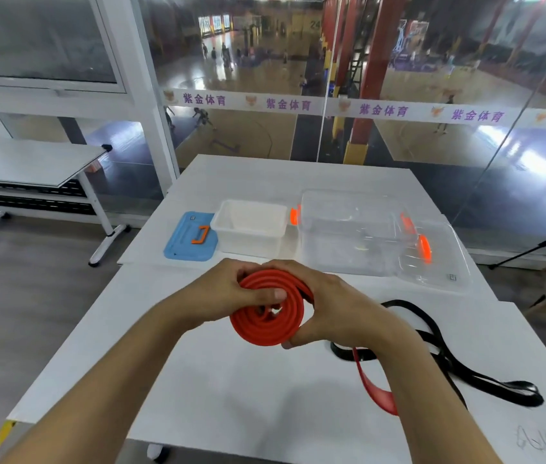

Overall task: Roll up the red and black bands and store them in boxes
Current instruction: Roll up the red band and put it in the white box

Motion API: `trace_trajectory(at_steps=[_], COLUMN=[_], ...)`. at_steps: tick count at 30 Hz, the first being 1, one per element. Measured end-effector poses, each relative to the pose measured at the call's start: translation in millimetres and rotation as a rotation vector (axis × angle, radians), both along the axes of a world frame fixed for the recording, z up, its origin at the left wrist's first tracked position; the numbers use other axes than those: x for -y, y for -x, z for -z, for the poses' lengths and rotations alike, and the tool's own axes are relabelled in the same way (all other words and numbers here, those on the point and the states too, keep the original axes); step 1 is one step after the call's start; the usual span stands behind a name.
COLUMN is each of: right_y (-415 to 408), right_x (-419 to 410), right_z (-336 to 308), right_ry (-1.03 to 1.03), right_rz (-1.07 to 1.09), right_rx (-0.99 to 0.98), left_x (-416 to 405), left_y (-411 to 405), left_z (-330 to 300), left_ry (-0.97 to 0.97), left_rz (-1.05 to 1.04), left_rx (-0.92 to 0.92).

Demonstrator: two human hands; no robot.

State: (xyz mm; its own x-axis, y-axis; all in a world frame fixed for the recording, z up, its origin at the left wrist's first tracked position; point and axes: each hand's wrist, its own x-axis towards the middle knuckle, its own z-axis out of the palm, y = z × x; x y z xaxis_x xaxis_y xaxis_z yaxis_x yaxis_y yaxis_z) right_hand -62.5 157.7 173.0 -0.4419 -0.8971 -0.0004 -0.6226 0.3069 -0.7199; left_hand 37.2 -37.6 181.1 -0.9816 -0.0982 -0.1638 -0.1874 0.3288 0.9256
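Note:
A red band is wound into a coil held above the white table. My left hand grips the coil's left side, thumb pressed across its top. My right hand holds the right side, fingers curled round the rim. A loose red tail hangs down under my right wrist to the table. The black band lies unrolled in loops at the right, partly hidden by my right forearm. A small white box and a larger clear box with orange clips stand open beyond my hands.
A blue lid with an orange clip lies left of the white box. A clear lid rests against the clear box's right side. A glass wall runs behind the table. Another table stands at the left.

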Motion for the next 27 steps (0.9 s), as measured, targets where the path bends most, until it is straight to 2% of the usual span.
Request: trace_trajectory(at_steps=[2, 9, 13, 19, 21, 24, 27], right_y=[0, 1, -8, -24, -26, -16, 2], right_x=[0, -5, 3, 18, 19, 7, -10], right_z=[2, 5, 20, 35, 38, 35, 23], right_ry=[0.006, 0.119, 0.175, 0.276, 0.287, 0.259, 0.150], right_rz=[0.050, 0.211, 0.266, 0.459, 0.476, 0.373, 0.208], right_rx=[-0.019, 0.041, 0.067, 0.040, 0.060, 0.070, 0.046], left_x=[-3, -25, -39, -59, -62, -55, -36], left_y=[0, 2, 10, 21, 21, 14, 4], left_z=[3, 20, 26, 35, 40, 41, 36], left_ry=[0.010, -0.263, -0.328, -0.446, -0.515, -0.593, -0.498], left_rz=[-0.085, -0.447, -0.602, -0.810, -0.806, -0.687, -0.493], left_rx=[-0.067, -0.268, -0.295, -0.261, -0.209, -0.092, -0.005])
